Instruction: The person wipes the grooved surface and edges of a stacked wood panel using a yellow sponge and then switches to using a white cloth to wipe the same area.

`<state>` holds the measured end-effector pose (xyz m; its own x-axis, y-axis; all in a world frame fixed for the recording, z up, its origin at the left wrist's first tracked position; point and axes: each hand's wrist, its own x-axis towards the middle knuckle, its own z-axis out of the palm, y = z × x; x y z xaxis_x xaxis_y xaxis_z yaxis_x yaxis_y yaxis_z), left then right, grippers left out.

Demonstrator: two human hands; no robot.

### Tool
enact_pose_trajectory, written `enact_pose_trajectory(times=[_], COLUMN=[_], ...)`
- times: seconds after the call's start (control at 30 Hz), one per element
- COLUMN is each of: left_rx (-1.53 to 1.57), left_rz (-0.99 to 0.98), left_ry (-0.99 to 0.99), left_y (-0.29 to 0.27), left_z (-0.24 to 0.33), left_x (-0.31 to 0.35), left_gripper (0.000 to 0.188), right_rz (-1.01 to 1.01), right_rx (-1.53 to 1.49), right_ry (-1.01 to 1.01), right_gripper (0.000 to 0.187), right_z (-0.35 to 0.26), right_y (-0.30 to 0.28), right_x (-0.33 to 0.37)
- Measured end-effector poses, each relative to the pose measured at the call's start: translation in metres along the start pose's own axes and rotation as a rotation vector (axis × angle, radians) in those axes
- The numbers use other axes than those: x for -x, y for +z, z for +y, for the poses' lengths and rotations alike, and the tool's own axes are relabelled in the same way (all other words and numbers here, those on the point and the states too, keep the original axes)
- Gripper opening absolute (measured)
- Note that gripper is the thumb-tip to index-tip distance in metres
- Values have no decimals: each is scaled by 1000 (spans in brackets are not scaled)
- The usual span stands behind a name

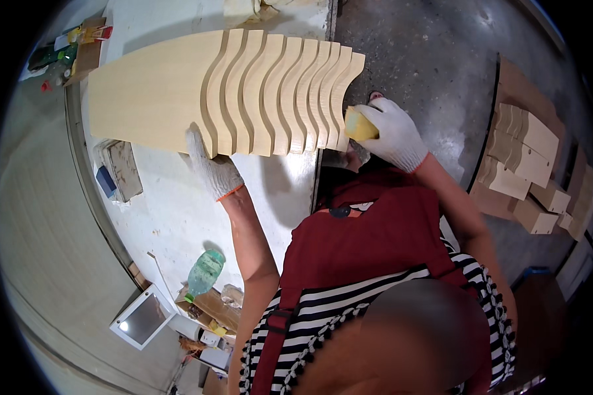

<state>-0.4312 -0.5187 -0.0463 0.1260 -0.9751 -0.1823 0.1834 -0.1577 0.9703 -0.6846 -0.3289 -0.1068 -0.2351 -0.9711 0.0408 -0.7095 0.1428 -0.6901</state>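
A stack of pale wooden boards (155, 89) with wavy ends lies across the white work table, stepped so that several curved edges show. My left hand (211, 163), in a white knitted glove, grips the stack's near edge. One finger lies on the wood's top face, and the other fingers are partly hidden. At the right end of the stack, my gloved right hand (396, 133) is closed round a yellow sponge block (360, 123) with a greyish face. The block is right beside the outermost wavy edge; whether they touch, I cannot tell.
On the white table (171, 197) lie a worn block (122, 170), a small blue block (105, 182) and a green plastic bottle (205, 270). A white-framed screen (143, 317) stands lower left. More wooden pieces (524, 148) rest on cardboard at right, above the grey floor (428, 52).
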Motion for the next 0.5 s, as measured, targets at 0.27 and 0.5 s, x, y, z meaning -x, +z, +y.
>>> enact_pose_trajectory(times=[0.27, 0.5], left_rx=[11, 22], left_rz=[12, 12], left_ry=[22, 33], left_y=[2, 1], left_z=[2, -1], left_x=[2, 2], left_gripper=[39, 39], right_rz=[137, -93], right_rx=[-17, -135], right_ry=[83, -18], right_gripper=[54, 51], right_z=[2, 5], right_y=[-13, 11], right_x=[-34, -18])
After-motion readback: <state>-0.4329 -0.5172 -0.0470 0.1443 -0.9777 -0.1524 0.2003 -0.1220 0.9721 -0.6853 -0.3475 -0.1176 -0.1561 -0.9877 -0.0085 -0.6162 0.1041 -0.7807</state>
